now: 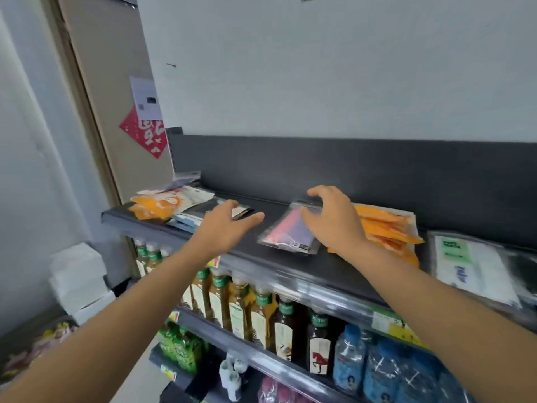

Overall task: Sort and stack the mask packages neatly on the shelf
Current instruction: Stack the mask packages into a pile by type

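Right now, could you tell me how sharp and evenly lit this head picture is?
Head view: even light, no hard shadows; wide-angle bending tilts the top shelf; motion blur smears the left hand, right hand and the white package at the right edge.

mask packages (287, 231) on shelf (334, 274), bottles (261, 312) seemingly below

A clear plastic mask package with pink and purple contents (287, 232) lies flat near the middle of the dark grey top shelf (334, 266), turned at an angle to the front edge. Just to its right a fanned, uneven stack of orange mask packages (386, 228) lies flat, and farther right sit clear packages with white contents and a green label (470, 263). At the shelf's left end, orange-and-white packages (165, 203) lie loosely heaped over dark and pale ones.
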Available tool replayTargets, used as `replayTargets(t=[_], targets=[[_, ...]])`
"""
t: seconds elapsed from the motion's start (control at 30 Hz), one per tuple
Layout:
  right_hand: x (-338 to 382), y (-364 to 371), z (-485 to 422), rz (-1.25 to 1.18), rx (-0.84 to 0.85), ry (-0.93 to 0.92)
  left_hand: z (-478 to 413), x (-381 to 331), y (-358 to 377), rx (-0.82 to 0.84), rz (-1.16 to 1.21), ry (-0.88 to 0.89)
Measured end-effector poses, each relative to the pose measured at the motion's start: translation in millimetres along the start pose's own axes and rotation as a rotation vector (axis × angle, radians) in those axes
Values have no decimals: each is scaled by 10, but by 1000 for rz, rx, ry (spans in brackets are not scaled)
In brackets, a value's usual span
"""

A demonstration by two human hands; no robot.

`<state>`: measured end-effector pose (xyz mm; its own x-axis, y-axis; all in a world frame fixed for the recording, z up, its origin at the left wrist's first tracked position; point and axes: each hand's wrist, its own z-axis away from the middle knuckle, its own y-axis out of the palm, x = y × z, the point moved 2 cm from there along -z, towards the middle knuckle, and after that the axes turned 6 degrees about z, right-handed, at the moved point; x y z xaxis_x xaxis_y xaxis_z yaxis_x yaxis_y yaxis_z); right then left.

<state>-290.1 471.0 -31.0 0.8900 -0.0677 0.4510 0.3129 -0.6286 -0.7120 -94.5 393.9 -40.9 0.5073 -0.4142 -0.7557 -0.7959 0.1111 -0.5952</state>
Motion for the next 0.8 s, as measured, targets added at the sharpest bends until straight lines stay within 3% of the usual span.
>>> replayTargets(t=[0.23, 0.43, 0.8], targets=[[1014, 1027, -350, -276, 133, 102, -307, 1071, -1147, -69, -36, -84], [1695, 1825, -751, -566, 241, 393, -734, 1931, -1945, -126, -13, -138], [1943, 2836, -1594, -793, 473, 793, -1858, 2758, -2135, -69, -50, -128]])
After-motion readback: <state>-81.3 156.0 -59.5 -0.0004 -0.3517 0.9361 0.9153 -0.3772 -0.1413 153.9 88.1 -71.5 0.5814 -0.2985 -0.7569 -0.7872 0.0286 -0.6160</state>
